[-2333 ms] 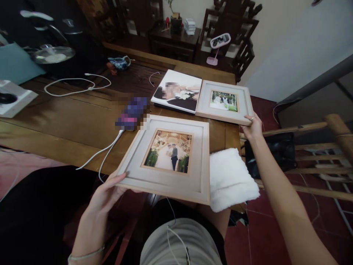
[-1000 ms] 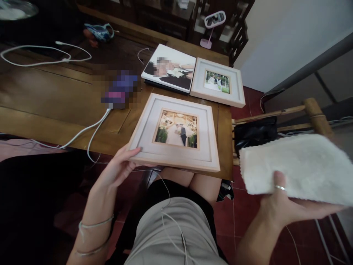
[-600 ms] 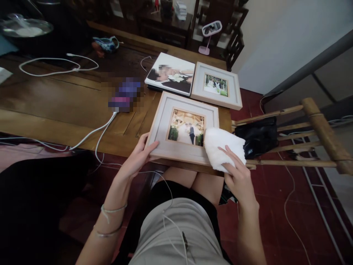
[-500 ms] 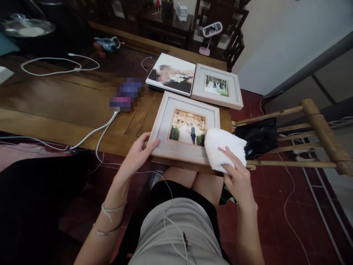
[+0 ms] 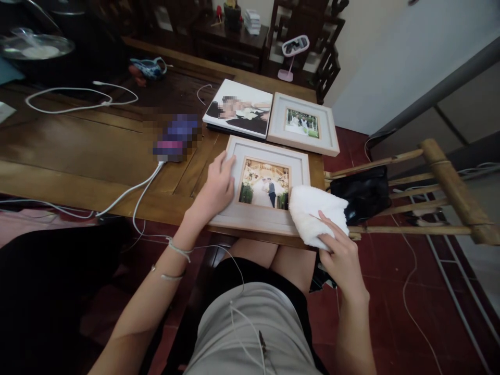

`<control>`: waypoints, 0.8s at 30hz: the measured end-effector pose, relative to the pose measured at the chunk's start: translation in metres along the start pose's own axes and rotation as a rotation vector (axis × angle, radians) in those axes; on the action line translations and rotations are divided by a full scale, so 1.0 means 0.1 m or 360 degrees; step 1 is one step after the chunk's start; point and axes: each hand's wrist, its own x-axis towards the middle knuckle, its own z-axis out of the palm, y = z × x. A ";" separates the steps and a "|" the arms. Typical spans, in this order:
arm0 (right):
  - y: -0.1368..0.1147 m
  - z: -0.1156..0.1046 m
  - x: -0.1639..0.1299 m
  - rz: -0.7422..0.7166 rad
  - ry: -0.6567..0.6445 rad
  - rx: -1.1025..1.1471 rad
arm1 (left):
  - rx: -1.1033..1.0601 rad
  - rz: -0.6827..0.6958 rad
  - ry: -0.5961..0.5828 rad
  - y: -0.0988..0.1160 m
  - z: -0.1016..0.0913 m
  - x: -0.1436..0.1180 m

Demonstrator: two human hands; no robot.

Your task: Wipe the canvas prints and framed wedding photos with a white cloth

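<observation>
A light wooden picture frame [image 5: 269,220] with a wedding photo lies flat at the table's near edge. My left hand [image 5: 217,188] grips it along the left side, fingers bent over the upper part of that edge. Folded in my right hand [image 5: 340,255] is a white cloth [image 5: 318,211], which rests on the frame's lower right corner and covers part of it. Behind this frame are a white-edged photo album or panel [image 5: 238,109] and a smaller framed photo [image 5: 302,125], side by side.
A phone-like blurred device [image 5: 175,138] with a white cable [image 5: 140,187] lies left on the wooden table [image 5: 78,151]. Farther back are a coiled cable [image 5: 82,109] and a blue-white pot [image 5: 150,67]. Right of the table stands a bamboo rack [image 5: 449,182] with a black bag [image 5: 361,195].
My left hand has shifted up along the frame's left side from its lower left corner. The cloth stays at the lower right corner, a little lower. The view has moved slightly.
</observation>
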 end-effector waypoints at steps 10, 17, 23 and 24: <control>0.42 0.02 0.91 -0.0135 0.0255 -0.0350 | -0.0043 0.0259 -0.0236 -0.07 0.16 0.07; 0.64 0.28 1.58 -0.0332 -0.0337 -0.0511 | -0.0069 0.0195 -0.0215 -0.08 0.22 0.07; 0.23 0.03 1.03 -0.0493 -0.0466 -0.0488 | -0.0083 0.0216 -0.0127 -0.11 0.25 0.09; 0.13 -0.03 0.90 -0.0515 -0.0467 -0.0454 | -0.0082 0.0218 -0.0137 -0.11 0.25 0.09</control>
